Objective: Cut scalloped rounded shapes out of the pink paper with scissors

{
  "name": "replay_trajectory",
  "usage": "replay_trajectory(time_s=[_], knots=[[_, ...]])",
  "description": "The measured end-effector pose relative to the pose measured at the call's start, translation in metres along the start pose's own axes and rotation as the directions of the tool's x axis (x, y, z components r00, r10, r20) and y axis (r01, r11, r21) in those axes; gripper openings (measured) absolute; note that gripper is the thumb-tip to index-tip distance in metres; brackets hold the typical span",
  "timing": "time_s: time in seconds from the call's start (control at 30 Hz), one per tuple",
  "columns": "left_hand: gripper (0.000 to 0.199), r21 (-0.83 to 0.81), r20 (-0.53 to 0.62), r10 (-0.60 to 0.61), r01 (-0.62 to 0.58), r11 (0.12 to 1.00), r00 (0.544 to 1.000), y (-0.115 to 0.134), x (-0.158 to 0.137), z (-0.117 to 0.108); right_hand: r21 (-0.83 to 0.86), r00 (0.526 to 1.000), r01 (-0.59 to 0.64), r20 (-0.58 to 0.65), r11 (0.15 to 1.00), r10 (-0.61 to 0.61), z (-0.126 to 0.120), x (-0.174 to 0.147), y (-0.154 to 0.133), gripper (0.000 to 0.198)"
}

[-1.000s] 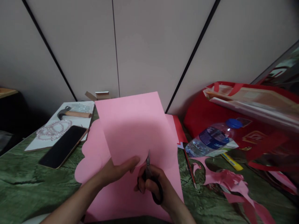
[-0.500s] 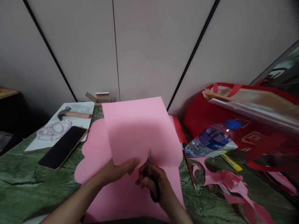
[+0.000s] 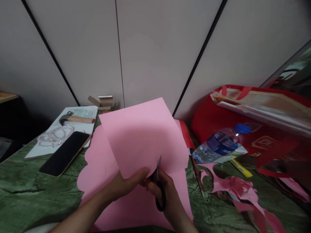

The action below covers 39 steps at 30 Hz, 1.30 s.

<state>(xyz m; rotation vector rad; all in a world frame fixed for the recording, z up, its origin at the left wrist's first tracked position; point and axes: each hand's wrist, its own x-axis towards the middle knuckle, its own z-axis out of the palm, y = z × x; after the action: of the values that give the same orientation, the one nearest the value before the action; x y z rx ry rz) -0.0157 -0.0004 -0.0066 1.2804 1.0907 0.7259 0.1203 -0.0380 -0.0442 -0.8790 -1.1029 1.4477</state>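
Observation:
My left hand [image 3: 126, 184] pinches the lower left edge of a pink paper sheet [image 3: 141, 136], thumb on top and fingers hidden beneath. In my right hand [image 3: 165, 191] is a pair of scissors [image 3: 160, 194] with dark handles. Their blades point up and away at the near edge of the raised sheet, one blade showing over it. Below lie more pink sheets [image 3: 145, 207], one with a scalloped left edge [image 3: 91, 161].
On the left are a phone [image 3: 65, 153], a hammer [image 3: 77, 119] and a beaded string [image 3: 55, 136]. An open small box [image 3: 105, 103] stands behind. To the right are a water bottle [image 3: 218, 145], a pencil [image 3: 198, 174], a yellow cutter [image 3: 241, 168], pink scraps [image 3: 240, 189] and a red bag [image 3: 206, 119].
The raised pink sheet has turned counterclockwise, its far left corner moving left and down. My left hand has shifted slightly right and down with it. The scissors have tilted a little to the right.

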Motion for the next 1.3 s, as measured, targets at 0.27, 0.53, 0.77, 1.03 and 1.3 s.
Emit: replay_trajectory(time_s=[0.27, 0.53, 0.77, 1.03, 1.3], knots=[[0.031, 0.009, -0.004, 0.030, -0.030, 1.000, 1.000, 0.001, 0.000, 0.000, -0.019, 0.999, -0.040, -0.032, 0.999, 0.039, 0.000, 0.001, -0.001, 0.019], [0.033, 0.116, -0.078, 0.047, -0.038, 0.993, 0.996, -0.010, 0.003, -0.003, -0.075, 0.998, -0.019, -0.053, 0.997, 0.015, -0.001, 0.001, 0.000, 0.015], [0.032, 0.093, -0.026, 0.060, -0.058, 0.994, 0.998, -0.007, 0.003, -0.004, -0.089, 0.998, -0.030, -0.056, 0.996, 0.026, -0.002, -0.001, 0.003, 0.015], [0.034, 0.128, -0.126, 0.024, -0.008, 0.992, 0.992, 0.002, -0.002, 0.002, -0.070, 0.994, -0.061, -0.096, 0.996, 0.054, 0.001, 0.000, 0.000, 0.011], [0.035, 0.138, -0.051, 0.029, -0.022, 0.990, 0.998, 0.006, -0.001, 0.000, -0.064, 0.992, -0.071, -0.108, 0.995, 0.064, 0.001, 0.001, 0.000, 0.007]])
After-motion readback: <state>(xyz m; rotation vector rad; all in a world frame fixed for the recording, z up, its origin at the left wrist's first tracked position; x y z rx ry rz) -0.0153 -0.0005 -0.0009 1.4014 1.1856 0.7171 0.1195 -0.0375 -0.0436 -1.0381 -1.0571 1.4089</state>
